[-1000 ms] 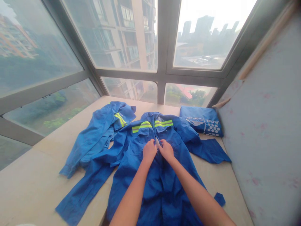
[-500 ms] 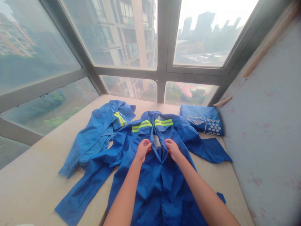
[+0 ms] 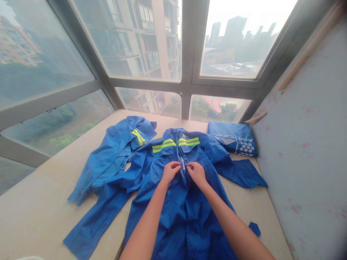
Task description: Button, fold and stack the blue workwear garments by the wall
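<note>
A blue work coverall point(image 3: 173, 216) with yellow-and-grey reflective strips across the chest lies front up, its sleeves spread to both sides. My left hand point(image 3: 170, 173) is closed in a pinch on the left edge of its front opening. Opposite it, my right hand point(image 3: 196, 173) pinches the right edge. The two hands are close together below the chest strips, and a narrow gap of lighter lining shows between the edges. Fingertips partly hide the cloth they grip. My forearms cover parts of the lower garment.
A second blue work jacket point(image 3: 114, 144) lies crumpled to the left, touching the coverall's sleeve. At the back right rests a folded blue bundle point(image 3: 230, 135) with white print. The pale tabletop point(image 3: 35, 202) is bordered by windows and a right-hand wall point(image 3: 306, 162).
Both hands have moved toward each other, drawing the two front edges together. The gap between them is narrower. The other garments have stayed in place.
</note>
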`<action>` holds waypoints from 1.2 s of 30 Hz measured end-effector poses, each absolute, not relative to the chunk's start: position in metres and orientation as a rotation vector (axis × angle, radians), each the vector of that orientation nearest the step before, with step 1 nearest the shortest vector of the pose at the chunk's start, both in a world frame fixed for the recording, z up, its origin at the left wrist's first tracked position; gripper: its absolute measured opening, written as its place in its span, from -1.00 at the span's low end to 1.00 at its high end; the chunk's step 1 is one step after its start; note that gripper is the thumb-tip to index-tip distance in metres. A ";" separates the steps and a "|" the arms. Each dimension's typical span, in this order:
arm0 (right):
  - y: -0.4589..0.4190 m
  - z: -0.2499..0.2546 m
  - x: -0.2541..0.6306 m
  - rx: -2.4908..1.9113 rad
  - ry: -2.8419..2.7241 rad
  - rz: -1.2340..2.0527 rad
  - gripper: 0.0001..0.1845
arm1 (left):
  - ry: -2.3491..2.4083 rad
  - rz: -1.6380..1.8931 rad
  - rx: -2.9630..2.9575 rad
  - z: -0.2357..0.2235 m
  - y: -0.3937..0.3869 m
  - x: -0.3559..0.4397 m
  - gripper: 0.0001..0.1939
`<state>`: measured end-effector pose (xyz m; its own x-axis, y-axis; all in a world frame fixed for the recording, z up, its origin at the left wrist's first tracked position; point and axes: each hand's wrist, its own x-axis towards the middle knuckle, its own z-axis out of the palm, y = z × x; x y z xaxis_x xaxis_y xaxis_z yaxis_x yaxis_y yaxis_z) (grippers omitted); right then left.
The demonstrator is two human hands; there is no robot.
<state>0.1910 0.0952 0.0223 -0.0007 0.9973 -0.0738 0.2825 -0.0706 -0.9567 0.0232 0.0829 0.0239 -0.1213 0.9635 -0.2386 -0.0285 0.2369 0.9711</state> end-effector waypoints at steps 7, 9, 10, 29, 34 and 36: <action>0.096 0.022 0.183 -1.347 -1.058 1.392 -0.47 | 1.388 1.112 1.019 0.028 0.087 0.025 -0.78; 0.094 0.025 0.179 -1.322 -0.995 1.423 -0.46 | 1.384 1.115 1.040 0.028 0.088 0.025 -0.79; 0.092 0.027 0.177 -1.314 -0.972 1.429 -0.46 | 1.384 1.121 1.052 0.028 0.087 0.025 -0.79; 0.087 0.050 0.163 -1.240 -0.885 1.539 -0.56 | 1.416 1.269 1.194 0.039 0.079 0.015 -0.83; 0.085 0.058 0.163 -1.233 -0.964 1.504 -0.57 | 1.431 1.277 1.179 0.042 0.077 0.016 -0.82; 0.084 0.060 0.163 -1.221 -1.001 1.484 -0.59 | 1.429 1.280 1.164 0.043 0.076 0.017 -0.81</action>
<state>0.1630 0.0841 0.0596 -0.0656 0.9733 -0.2198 -0.1605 -0.2277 -0.9604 0.0169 0.0757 0.0427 -0.1863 0.9823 -0.0177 0.0902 0.0351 0.9953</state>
